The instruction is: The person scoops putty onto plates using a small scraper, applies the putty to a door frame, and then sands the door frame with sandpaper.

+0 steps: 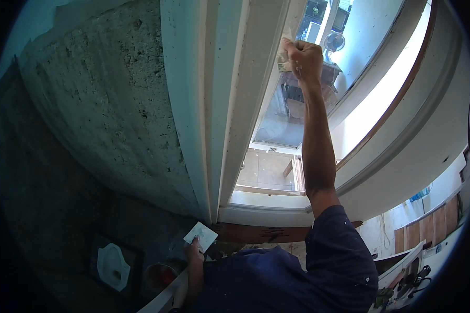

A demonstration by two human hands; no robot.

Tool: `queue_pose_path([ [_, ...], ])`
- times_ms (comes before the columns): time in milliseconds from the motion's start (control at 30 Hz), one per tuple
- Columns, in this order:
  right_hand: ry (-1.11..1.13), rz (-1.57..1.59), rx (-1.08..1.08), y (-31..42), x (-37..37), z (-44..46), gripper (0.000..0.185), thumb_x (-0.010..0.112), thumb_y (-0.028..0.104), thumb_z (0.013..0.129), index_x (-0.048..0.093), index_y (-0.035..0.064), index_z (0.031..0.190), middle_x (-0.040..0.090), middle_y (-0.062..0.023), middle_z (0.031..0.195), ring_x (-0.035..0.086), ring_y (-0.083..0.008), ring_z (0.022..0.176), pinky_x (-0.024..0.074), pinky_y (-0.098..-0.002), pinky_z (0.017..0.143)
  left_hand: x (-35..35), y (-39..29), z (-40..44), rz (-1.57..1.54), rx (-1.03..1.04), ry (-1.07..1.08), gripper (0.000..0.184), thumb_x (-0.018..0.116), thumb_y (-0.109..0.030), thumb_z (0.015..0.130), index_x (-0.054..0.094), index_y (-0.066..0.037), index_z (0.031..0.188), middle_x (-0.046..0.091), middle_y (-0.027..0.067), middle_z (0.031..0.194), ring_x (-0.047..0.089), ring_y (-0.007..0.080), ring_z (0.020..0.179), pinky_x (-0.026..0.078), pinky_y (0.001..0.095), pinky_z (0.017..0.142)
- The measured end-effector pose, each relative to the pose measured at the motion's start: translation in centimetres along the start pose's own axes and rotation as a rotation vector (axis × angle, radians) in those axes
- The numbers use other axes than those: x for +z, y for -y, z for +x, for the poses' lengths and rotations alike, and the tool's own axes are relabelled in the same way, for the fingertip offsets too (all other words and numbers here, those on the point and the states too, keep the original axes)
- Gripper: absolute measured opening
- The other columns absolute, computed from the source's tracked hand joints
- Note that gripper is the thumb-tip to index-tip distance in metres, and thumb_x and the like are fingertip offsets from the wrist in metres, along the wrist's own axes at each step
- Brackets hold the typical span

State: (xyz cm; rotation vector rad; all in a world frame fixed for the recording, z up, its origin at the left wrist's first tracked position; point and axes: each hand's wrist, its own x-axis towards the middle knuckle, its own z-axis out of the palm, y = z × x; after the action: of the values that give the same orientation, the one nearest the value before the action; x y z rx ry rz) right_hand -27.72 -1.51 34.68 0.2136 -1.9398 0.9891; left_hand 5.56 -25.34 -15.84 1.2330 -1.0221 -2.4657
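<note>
My right hand (304, 57) is raised high, its fingers closed at the edge of the white window frame (256, 78). A pale yellowish patch shows beside the fist, against the frame; whether it is a thing in the hand or a mark on the wood I cannot tell. White specks dot the back of this hand. Low on the left, my left hand (195, 251) grips a flat, whitish square board (201, 236), with the thumb on its face. Some smeared material seems to lie on the board.
Rough, bare concrete wall (104, 88) fills the left side. Below it a toilet bowl (112, 267) and a bucket (162, 275) stand in the dark. Through the glass I see a room with a fan (334, 41). A curved white panel (402, 156) is at the right.
</note>
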Motion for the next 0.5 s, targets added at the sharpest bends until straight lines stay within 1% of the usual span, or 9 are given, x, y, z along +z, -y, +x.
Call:
queue_pose_path([
  [33,-0.025,0.107,0.044,-0.2,-0.1,0.2,0.037,0.065,0.029,0.075,0.06,0.0022,0.05,0.049,-0.005,0.04,0.046,-0.0123,0.037,0.0394,-0.0297,0.046,-0.4,0.3,0.4,0.006,0.016,0.01,0.025,0.063,-0.002,0.079,0.056,-0.002,0.103,0.061,0.0069,0.092,0.062,0.0209,0.08,0.051,0.0322,0.068],
  [100,-0.075,0.222,0.052,1.3,-1.1,1.3,0.038,0.065,0.028,0.077,0.059,0.0009,0.05,0.048,-0.0036,0.041,0.043,-0.0107,0.038,0.0377,-0.0288,0.045,-1.2,0.8,1.4,0.007,-0.003,0.0,0.024,0.063,-0.002,0.079,0.056,-0.002,0.102,0.061,0.007,0.091,0.062,0.0208,0.079,0.051,0.0322,0.067],
  [167,0.013,0.167,0.05,1.9,-2.4,2.5,0.039,0.065,0.028,0.076,0.058,0.0004,0.049,0.047,-0.003,0.041,0.042,-0.0097,0.038,0.0373,-0.0293,0.045,-1.7,0.7,1.9,0.015,-0.03,-0.007,0.024,0.063,-0.002,0.079,0.056,-0.002,0.101,0.061,0.0071,0.091,0.062,0.0206,0.079,0.051,0.0322,0.066],
  [233,0.016,0.144,0.091,1.3,-2.0,2.1,0.039,0.065,0.028,0.076,0.057,0.0001,0.049,0.047,-0.0028,0.04,0.042,-0.0096,0.038,0.0374,-0.0295,0.045,-1.9,0.5,1.9,0.06,-0.045,-0.017,0.025,0.064,-0.003,0.078,0.056,-0.002,0.101,0.061,0.007,0.091,0.062,0.0209,0.079,0.051,0.0318,0.067],
  [300,0.022,0.119,0.134,-0.4,-1.4,1.0,0.039,0.065,0.028,0.075,0.057,-0.0003,0.049,0.046,-0.0026,0.039,0.041,-0.0094,0.037,0.0374,-0.0296,0.045,-1.4,-0.2,1.4,0.088,-0.04,0.012,0.023,0.064,-0.004,0.078,0.056,-0.002,0.1,0.061,0.0063,0.088,0.062,0.0198,0.077,0.05,0.0313,0.066],
  [367,0.107,0.056,0.14,-2.2,-0.8,-0.3,0.04,0.065,0.028,0.074,0.056,-0.0001,0.048,0.046,-0.0024,0.039,0.042,-0.01,0.037,0.0376,-0.0298,0.044,-0.1,-1.3,0.2,0.107,-0.03,0.042,0.021,0.064,-0.004,0.078,0.057,-0.002,0.098,0.06,0.0056,0.085,0.061,0.0188,0.075,0.05,0.0309,0.065],
  [433,0.08,0.071,0.15,-0.6,-1.0,-0.7,0.04,0.066,0.029,0.075,0.057,0.0003,0.05,0.046,-0.003,0.039,0.042,-0.0111,0.036,0.037,-0.0308,0.044,1.9,-2.4,-1.1,0.037,-0.022,-0.02,0.015,0.065,-0.005,0.078,0.057,-0.004,0.091,0.058,0.0027,0.075,0.057,0.0138,0.062,0.045,0.027,0.053],
  [467,0.051,0.113,0.103,-0.1,-1.1,-0.4,0.039,0.066,0.03,0.076,0.057,0.0007,0.051,0.046,-0.0035,0.039,0.042,-0.011,0.037,0.0364,-0.0314,0.043,1.8,-2.4,-1.0,0.041,-0.014,-0.01,0.015,0.065,-0.005,0.078,0.057,-0.004,0.091,0.058,0.0027,0.075,0.057,0.0138,0.062,0.045,0.027,0.053],
  [500,0.011,0.145,0.055,0.3,-1.6,-0.1,0.039,0.066,0.03,0.077,0.058,0.001,0.052,0.046,-0.004,0.04,0.042,-0.011,0.037,0.0358,-0.032,0.043,1.3,-2.2,-0.7,0.045,0.011,-0.003,0.013,0.065,-0.007,0.078,0.058,-0.005,0.089,0.057,0.002,0.072,0.055,0.0131,0.058,0.043,0.0264,0.05],
])
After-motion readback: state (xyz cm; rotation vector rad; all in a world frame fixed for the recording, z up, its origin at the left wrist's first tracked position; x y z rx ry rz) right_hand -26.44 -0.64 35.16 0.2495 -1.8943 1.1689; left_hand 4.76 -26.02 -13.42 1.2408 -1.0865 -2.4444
